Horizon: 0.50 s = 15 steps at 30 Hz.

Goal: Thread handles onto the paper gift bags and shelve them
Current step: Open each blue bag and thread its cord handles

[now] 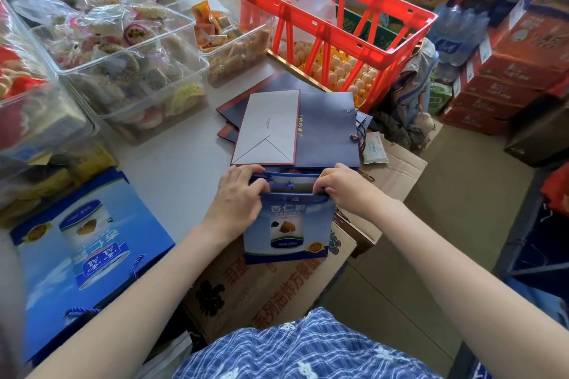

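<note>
Both hands held the open top of a small blue gift bag (288,224) standing on a cardboard box (268,289): the left hand (238,194) gripped its left rim, the right hand (341,186) pinched its right rim. Flat navy bags (326,126) lay just beyond. A red crate (363,24) held eggs (341,71); clear tubs (129,71) held wrapped snacks.

Table (172,144): grey, loaded with clear snack tubs (129,71) at 10 o'clock
Crate (326,24): red, 12 o'clock
Floor (455,224): tan
Cartons (517,71): stacked red, 2 o'clock
</note>
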Motion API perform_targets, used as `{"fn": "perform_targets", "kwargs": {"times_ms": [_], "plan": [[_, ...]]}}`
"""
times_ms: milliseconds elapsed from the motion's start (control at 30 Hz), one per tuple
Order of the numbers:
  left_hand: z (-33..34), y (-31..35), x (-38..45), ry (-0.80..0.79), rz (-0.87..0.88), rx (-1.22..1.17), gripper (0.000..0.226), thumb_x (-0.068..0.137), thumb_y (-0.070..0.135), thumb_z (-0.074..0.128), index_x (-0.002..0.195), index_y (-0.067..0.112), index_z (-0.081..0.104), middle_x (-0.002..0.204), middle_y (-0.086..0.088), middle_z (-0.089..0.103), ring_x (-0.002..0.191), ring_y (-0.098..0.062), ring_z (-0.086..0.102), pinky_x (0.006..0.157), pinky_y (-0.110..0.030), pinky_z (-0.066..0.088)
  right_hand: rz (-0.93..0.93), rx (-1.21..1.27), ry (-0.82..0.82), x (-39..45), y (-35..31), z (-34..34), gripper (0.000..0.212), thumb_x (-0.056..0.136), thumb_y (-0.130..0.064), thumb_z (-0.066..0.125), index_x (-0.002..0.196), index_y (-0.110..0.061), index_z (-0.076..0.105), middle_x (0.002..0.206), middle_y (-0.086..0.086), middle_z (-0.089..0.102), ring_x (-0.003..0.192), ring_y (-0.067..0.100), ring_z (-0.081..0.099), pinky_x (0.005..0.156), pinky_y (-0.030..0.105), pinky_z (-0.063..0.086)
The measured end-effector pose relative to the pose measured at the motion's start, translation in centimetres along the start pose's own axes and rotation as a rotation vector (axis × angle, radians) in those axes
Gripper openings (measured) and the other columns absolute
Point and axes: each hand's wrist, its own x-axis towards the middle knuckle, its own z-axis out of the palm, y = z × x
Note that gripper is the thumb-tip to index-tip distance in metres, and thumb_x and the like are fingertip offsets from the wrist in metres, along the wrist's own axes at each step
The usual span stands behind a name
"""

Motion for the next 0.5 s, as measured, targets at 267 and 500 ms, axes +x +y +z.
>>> {"fn": "perform_targets", "kwargs": {"times_ms": [267,500], "plan": [[3.4,4.7,2.1,-0.044,0.086,0.097,0.032,0.065,0.013,0.083,0.094,0.014,0.069,0.089,-0.007,0.069,0.083,-0.029,0.066,0.086,-0.044,0.049,0.003,0.102,0.127,-0.3,0.2,-0.3,0.024,0.09,0.0,0.054,0.101,-0.012,0.072,0.111,0.006,0.062,0.098,0.017,0.048,0.079,0.025,0.042],[3.4,3.5,-0.9,0.054,0.232,0.111,0.028,0.058,0.006,0.084,0.08,0.019,0.072,0.076,0.004,0.068,0.067,-0.02,0.064,0.062,-0.03,0.052,-0.011,0.105,-0.132,-2.6,2.2,0.2,0.026,0.094,-0.015,0.05,0.103,-0.029,0.07,0.132,-0.004,0.045,0.11,0.014,0.031,0.1,0.036,0.032]]}}
